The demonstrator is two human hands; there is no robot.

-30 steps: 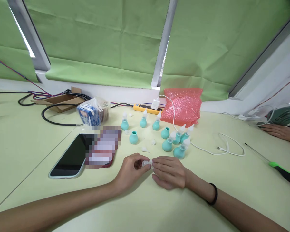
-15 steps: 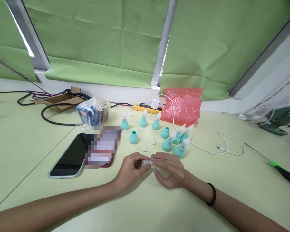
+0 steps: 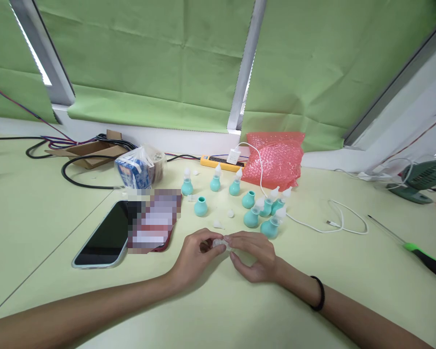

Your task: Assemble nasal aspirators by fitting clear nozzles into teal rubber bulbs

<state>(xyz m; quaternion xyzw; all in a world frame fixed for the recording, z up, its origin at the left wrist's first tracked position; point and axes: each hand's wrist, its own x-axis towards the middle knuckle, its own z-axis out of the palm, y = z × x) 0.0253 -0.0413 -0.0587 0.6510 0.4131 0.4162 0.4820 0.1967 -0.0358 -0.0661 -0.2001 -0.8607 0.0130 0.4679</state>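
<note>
My left hand [image 3: 198, 254] pinches a small clear plastic connector [image 3: 217, 243] between thumb and fingers, just above the table. From the other side my right hand [image 3: 255, 253] closes its fingers over the right end of that piece, hiding part of it. Beyond the hands stand a bare turquoise rubber bulb [image 3: 201, 207] and a second open-necked bulb [image 3: 248, 199]. Several bulbs with clear tips fitted, one of them a bulb nearby on the right [image 3: 270, 229], stand around these. A loose white tip [image 3: 218, 224] and a small white round part [image 3: 230, 213] lie before my fingers.
Two phones, a dark-screened one [image 3: 103, 235] and a red-edged one [image 3: 156, 220], lie left of my hands. Farther back are a plastic-wrapped package [image 3: 134, 167], a yellow power strip [image 3: 218, 164] and red bubble wrap [image 3: 276, 157]. A screwdriver [image 3: 423, 257] and white cable [image 3: 319, 230] lie right.
Both hands stay in nearly the same place around the clear connector. The right fingers have shifted very slightly left; a hand at the far right edge has gone from view.
</note>
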